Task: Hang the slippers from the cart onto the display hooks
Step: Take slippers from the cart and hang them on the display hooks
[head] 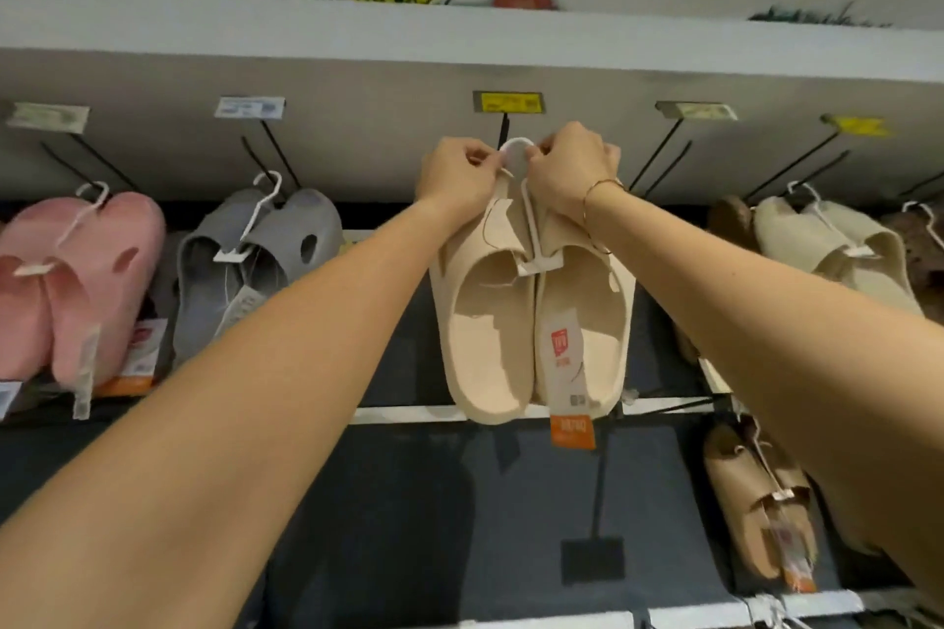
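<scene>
Black hook [503, 130] at 12 o'clock sits under a yellow price tag [508, 102], both hands crowding its tip. Grey slippers [258, 266] at 9, cream pair [838, 245] at 3; open gaps between.

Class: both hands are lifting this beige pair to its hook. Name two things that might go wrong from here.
1. Both the left hand and right hand pinch the white hanger right at its loop, so fingers may block the black display hook.
2. The beige slippers hang from a small clip and might slip off.
</scene>
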